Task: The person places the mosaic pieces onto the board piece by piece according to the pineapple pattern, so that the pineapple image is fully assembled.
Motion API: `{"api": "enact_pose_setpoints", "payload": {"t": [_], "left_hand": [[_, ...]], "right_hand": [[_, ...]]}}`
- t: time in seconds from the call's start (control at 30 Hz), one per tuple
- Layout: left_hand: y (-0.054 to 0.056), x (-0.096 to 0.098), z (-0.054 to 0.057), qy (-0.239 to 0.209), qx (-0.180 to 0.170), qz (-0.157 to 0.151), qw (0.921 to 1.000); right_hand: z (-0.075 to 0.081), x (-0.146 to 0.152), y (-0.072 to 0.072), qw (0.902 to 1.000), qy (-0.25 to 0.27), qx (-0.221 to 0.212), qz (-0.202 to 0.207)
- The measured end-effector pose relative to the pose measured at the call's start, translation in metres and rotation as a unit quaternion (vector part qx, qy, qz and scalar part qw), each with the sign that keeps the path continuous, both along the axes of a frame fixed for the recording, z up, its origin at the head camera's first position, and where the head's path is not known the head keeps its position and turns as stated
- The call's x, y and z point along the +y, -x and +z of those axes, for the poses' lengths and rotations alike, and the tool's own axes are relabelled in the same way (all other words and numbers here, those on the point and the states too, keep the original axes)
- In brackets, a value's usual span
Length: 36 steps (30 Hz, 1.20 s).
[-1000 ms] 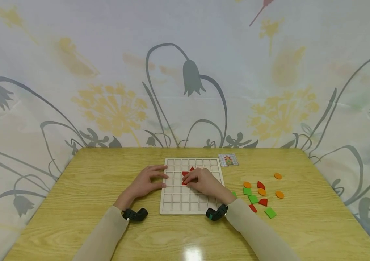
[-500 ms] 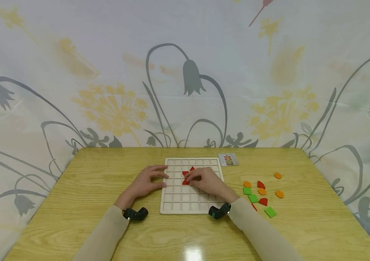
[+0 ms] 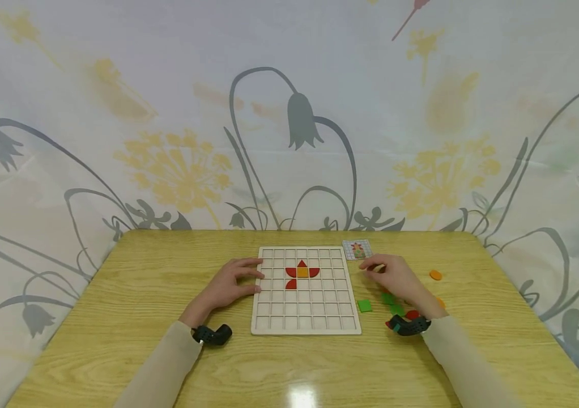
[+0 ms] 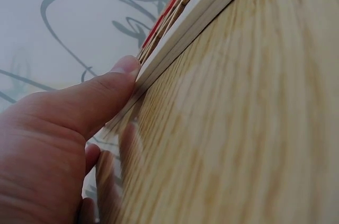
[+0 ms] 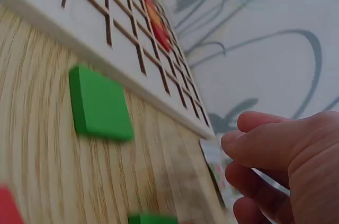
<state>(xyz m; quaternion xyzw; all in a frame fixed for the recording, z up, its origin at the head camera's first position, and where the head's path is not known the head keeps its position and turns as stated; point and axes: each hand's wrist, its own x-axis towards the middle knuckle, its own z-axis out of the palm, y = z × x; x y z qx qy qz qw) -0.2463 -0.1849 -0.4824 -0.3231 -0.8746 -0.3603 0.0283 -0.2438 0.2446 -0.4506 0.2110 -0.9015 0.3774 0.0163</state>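
Note:
A pale gridded board [image 3: 325, 294] lies on the table. Near its upper middle an orange square [image 3: 302, 272] has a red triangle [image 3: 302, 263] above it and red curved-edge pieces on both sides; another red curved-edge piece [image 3: 291, 284] sits diagonally below left. My left hand [image 3: 228, 283] touches the board's left edge with spread, relaxed fingers; the left wrist view has the thumb [image 4: 116, 75] against that edge. My right hand [image 3: 394, 275] hovers right of the board, fingers loosely bent, nothing visible between them. Below it lies a green square [image 5: 103, 105], apart from the hand.
A small pattern card [image 3: 357, 249] lies beside the board's upper right corner. Under and around the right forearm are more green squares [image 3: 396, 310], red pieces [image 3: 412, 314] and orange discs [image 3: 435, 275], partly hidden. A patterned cloth [image 3: 289, 170] stands behind the table.
My right hand has left the board and moved right toward the loose pieces. The orange square and right red piece on the board now show. The left hand has stayed still.

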Motion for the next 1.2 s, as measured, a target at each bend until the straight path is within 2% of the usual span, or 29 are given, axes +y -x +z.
{"api": "enact_pose_setpoints", "payload": {"t": [0.17, 0.3, 0.53, 0.8, 1.03, 1.2], "left_hand": [[0.000, -0.002, 0.001, 0.005, 0.003, 0.003, 1.0000], [0.000, -0.004, 0.000, 0.009, 0.006, 0.011, 0.9999], [0.000, -0.004, 0.000, 0.003, -0.002, 0.011, 0.9999], [-0.001, -0.002, -0.001, -0.004, -0.002, 0.005, 1.0000], [0.001, -0.001, -0.004, -0.001, 0.003, 0.003, 1.0000], [0.002, -0.001, -0.004, 0.001, -0.003, 0.005, 1.0000]], "right_hand": [[0.000, 0.044, -0.011, 0.9993, -0.021, -0.002, -0.032], [-0.001, 0.058, -0.019, 0.9986, -0.042, -0.001, -0.030], [-0.007, 0.057, -0.017, 0.9976, -0.067, -0.017, 0.003], [-0.004, 0.054, -0.013, 0.9969, -0.059, -0.049, 0.021], [-0.002, 0.054, -0.017, 0.9960, -0.023, -0.083, -0.021], [-0.001, 0.051, -0.017, 0.9958, -0.014, -0.068, -0.060]]}}
